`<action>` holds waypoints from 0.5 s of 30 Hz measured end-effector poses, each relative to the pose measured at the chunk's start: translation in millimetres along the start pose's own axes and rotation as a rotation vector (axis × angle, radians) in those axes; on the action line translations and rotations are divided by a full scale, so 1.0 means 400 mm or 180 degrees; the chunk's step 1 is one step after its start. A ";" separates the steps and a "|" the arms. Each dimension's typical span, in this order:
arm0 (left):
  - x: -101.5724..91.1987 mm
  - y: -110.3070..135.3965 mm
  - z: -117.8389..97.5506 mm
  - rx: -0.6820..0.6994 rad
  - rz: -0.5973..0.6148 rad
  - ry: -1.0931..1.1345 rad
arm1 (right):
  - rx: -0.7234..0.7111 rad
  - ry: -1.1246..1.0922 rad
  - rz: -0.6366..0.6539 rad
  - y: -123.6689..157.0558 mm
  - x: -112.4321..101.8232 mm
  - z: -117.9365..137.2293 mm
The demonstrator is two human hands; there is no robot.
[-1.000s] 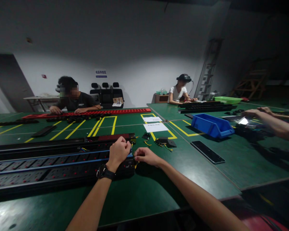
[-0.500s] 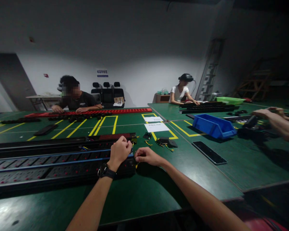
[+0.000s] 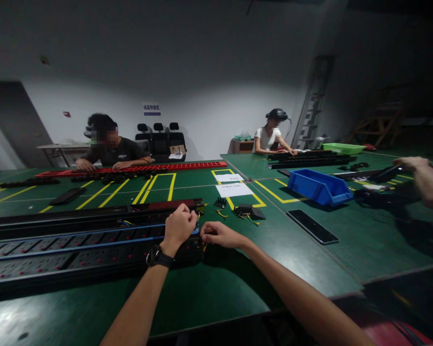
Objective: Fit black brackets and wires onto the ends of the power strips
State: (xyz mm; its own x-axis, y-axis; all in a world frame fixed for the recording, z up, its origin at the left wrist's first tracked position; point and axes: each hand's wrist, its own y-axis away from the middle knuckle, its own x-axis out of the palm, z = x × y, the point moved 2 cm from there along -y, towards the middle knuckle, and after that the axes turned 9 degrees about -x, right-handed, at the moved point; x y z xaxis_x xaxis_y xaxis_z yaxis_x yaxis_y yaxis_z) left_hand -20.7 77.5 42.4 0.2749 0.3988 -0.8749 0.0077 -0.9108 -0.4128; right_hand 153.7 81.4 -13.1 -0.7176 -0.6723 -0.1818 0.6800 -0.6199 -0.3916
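A co-worker's hand point(image 3: 420, 168) has shifted farther right of the bin point(image 3: 319, 193); your left hand point(image 3: 180, 225) and right hand point(image 3: 222, 235) have barely moved. Both work at the strips point(image 3: 108, 257), left of the bin; whether either grip is closed on anything, I can't tell. Exposed wire point(image 3: 204, 247) suggests unfinished ends.

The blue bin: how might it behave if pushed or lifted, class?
The blue bin looks like moulded plastic, so probably stiff and light for its size. Its low, boxy shape on the green table suggests sliding rather than rolling.
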 end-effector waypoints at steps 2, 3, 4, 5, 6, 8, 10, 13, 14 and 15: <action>-0.004 0.001 -0.003 -0.0004 0.0053 -0.0043 | 0.0023 0.0015 -0.0007 0.001 0.000 0.004; -0.007 0.002 -0.005 0.0010 0.0091 -0.0072 | 0.0048 0.0029 -0.0008 0.002 0.000 0.006; -0.009 0.003 -0.007 0.0041 0.0148 -0.0105 | 0.0078 0.0047 -0.0009 0.002 0.000 0.008; -0.011 0.004 -0.010 0.0085 0.0225 -0.0140 | 0.0106 0.0067 -0.0008 0.003 0.000 0.009; -0.013 0.006 -0.013 0.0142 0.0317 -0.0173 | 0.0131 0.0091 -0.0002 0.004 -0.001 0.010; -0.019 0.009 -0.018 0.0279 0.0492 -0.0217 | 0.0179 0.0160 0.0001 0.006 -0.001 0.010; -0.027 0.012 -0.021 0.0414 0.0602 -0.0213 | 0.0204 0.0266 0.0000 0.007 -0.004 0.005; -0.039 0.016 -0.023 0.0651 0.0773 -0.0111 | 0.0129 0.0457 0.0001 0.006 -0.009 -0.003; -0.041 0.017 -0.023 0.0718 0.0861 -0.0081 | 0.0085 0.0508 0.0005 0.005 -0.010 -0.006; -0.043 0.019 -0.022 0.0766 0.0949 -0.0069 | 0.0045 0.0550 0.0007 0.005 -0.012 -0.008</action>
State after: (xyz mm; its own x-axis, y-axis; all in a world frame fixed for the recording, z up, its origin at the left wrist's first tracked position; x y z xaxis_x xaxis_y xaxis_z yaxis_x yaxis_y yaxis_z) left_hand -16.9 63.0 56.5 0.2106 0.1247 -0.9696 -0.2961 -0.9371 -0.1848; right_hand 157.9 84.7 -16.1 -0.7306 -0.5948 -0.3355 0.6827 -0.6250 -0.3786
